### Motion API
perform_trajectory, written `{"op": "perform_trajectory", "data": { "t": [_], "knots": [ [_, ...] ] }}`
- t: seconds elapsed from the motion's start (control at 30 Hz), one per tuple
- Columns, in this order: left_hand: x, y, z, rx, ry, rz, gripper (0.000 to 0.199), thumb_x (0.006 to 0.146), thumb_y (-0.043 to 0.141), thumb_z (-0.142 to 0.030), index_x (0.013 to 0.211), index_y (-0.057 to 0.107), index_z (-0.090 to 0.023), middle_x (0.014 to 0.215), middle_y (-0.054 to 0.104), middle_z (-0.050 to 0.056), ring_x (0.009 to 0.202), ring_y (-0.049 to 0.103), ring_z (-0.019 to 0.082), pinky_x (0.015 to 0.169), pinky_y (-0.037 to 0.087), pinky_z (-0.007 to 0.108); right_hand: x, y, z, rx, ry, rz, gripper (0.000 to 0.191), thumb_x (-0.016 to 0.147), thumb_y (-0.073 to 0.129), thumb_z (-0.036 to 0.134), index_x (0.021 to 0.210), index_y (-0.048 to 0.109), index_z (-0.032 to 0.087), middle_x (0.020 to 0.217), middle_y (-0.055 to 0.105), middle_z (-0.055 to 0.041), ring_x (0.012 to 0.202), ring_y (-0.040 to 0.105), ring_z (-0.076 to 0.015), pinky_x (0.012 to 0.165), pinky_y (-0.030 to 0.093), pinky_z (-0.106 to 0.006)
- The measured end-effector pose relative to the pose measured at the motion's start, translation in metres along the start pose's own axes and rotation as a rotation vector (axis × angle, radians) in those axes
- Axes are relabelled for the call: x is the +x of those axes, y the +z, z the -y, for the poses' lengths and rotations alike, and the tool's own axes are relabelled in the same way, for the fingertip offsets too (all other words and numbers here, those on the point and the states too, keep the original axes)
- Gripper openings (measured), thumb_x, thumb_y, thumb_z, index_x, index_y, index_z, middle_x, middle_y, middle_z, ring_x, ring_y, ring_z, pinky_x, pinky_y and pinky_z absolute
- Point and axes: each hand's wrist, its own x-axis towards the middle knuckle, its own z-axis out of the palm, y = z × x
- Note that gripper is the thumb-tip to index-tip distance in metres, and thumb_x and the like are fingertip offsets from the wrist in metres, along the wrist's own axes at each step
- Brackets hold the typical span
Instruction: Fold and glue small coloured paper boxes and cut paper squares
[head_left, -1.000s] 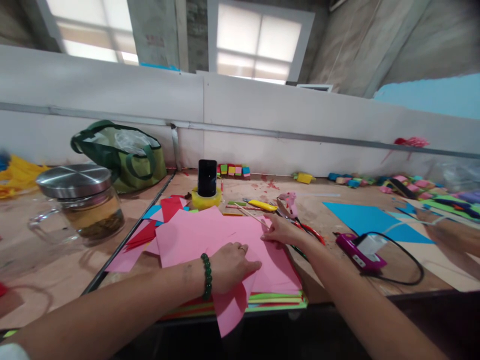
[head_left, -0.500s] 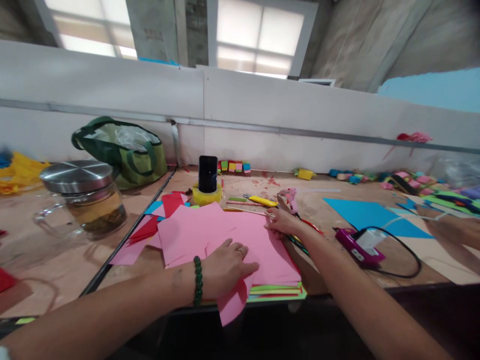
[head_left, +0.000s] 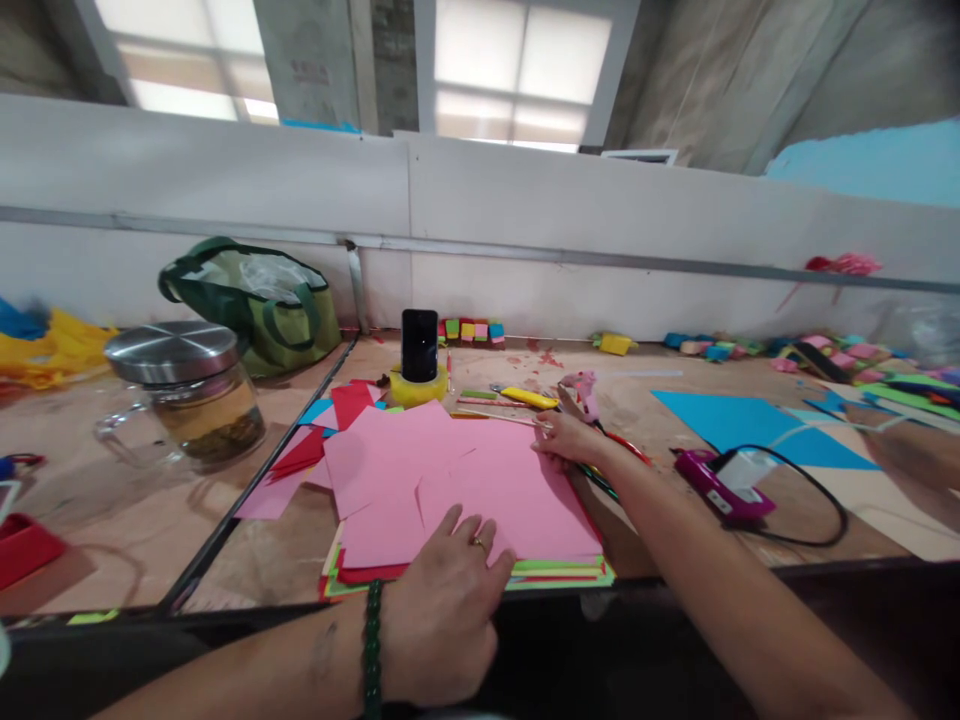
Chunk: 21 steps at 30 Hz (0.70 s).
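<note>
A stack of coloured paper, with a pink sheet (head_left: 420, 450) on top, lies at the table's near edge. Thin curved cuts show in the pink paper. My left hand (head_left: 450, 590), wearing a green bead bracelet, rests its fingertips on the stack's front edge; its fingers are apart and nothing shows in them. At the stack's far right corner, my right hand (head_left: 566, 440) has its fingers closed on the end of a thin pale stick (head_left: 502, 415). Just beyond lie a yellow utility knife (head_left: 529, 398) and a pink glue gun (head_left: 583, 392).
A phone (head_left: 419, 345) stands in a yellow tape roll (head_left: 420, 387). On the left are paper scraps (head_left: 300, 455), a glass tea mug (head_left: 202, 410) and a green bag (head_left: 296, 330). To the right are a purple power strip (head_left: 724, 485), blue paper (head_left: 750, 430) and another person's arm (head_left: 922, 435).
My left hand has moved back toward the table's near edge. The loose pink piece that hung under it is out of sight. My right hand stays at the stick.
</note>
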Motion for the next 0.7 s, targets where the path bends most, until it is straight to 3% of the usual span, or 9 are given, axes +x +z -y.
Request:
{"op": "perform_trajectory", "data": {
  "t": [0.1,0.17,0.23,0.33,0.43,0.57,0.7],
  "knots": [
    [0.003,0.020,-0.016,0.090,-0.069,-0.102,0.083,0.073,0.058,-0.065,0.127,0.053,-0.002,0.128,0.055,0.026,0.127,0.042,0.041,0.108,0.025,0.056,0.001,0.000,-0.001,-0.015,-0.001,0.015,0.056,0.073,0.072,0.024,0.122,0.047,0.016,0.046,0.059,0.0054,0.036,0.056,-0.0158,0.036,0.041,-0.022],
    [0.007,0.039,-0.024,0.244,-0.059,-0.178,0.066,0.081,0.057,-0.055,0.118,0.060,0.001,0.117,0.063,0.022,0.124,0.047,0.038,0.107,0.027,0.052,0.001,0.000,-0.001,-0.023,-0.002,0.023,0.054,0.074,0.072,0.025,0.121,0.047,0.016,0.045,0.058,0.0054,0.035,0.055,-0.0156,0.035,0.041,-0.023],
    [0.009,0.056,-0.027,0.385,-0.029,-0.282,0.039,0.087,0.056,-0.033,0.112,0.065,-0.003,0.110,0.068,0.017,0.118,0.053,0.032,0.106,0.028,0.048,0.001,0.000,-0.001,-0.027,-0.001,0.029,0.053,0.075,0.072,0.025,0.121,0.047,0.017,0.045,0.057,0.0053,0.035,0.054,-0.0155,0.035,0.041,-0.023],
    [0.004,0.072,-0.026,0.478,-0.003,-0.470,0.029,0.089,0.048,-0.015,0.108,0.066,-0.005,0.110,0.069,0.013,0.111,0.058,0.026,0.105,0.028,0.044,0.001,-0.001,0.000,-0.026,0.002,0.038,0.053,0.076,0.071,0.024,0.122,0.046,0.017,0.046,0.058,0.0050,0.036,0.055,-0.0152,0.035,0.041,-0.022],
    [-0.006,0.072,-0.020,0.413,0.021,-0.614,0.030,0.090,0.041,-0.010,0.106,0.066,-0.007,0.106,0.070,0.010,0.105,0.059,0.022,0.105,0.029,0.040,0.000,-0.002,0.002,-0.014,0.004,0.052,0.056,0.077,0.071,0.022,0.125,0.043,0.015,0.045,0.057,0.0049,0.036,0.055,-0.0158,0.036,0.042,-0.023],
    [-0.011,0.062,-0.013,0.325,0.045,-0.632,0.032,0.091,0.037,-0.008,0.107,0.065,-0.009,0.099,0.070,0.007,0.094,0.061,0.017,0.104,0.033,0.037,-0.002,-0.002,0.005,0.020,-0.006,0.062,0.057,0.077,0.069,0.020,0.126,0.041,0.012,0.044,0.056,0.0055,0.037,0.056,-0.0169,0.036,0.043,-0.023],
    [-0.010,0.059,-0.014,0.202,0.094,-0.719,0.030,0.091,0.037,-0.008,0.092,0.067,-0.012,0.081,0.069,0.002,0.080,0.060,0.014,0.108,0.030,0.037,-0.003,-0.002,0.004,0.057,-0.002,0.063,0.055,0.075,0.069,0.018,0.124,0.044,0.012,0.043,0.057,0.0049,0.035,0.055,-0.0172,0.035,0.041,-0.024]
  ]
}}
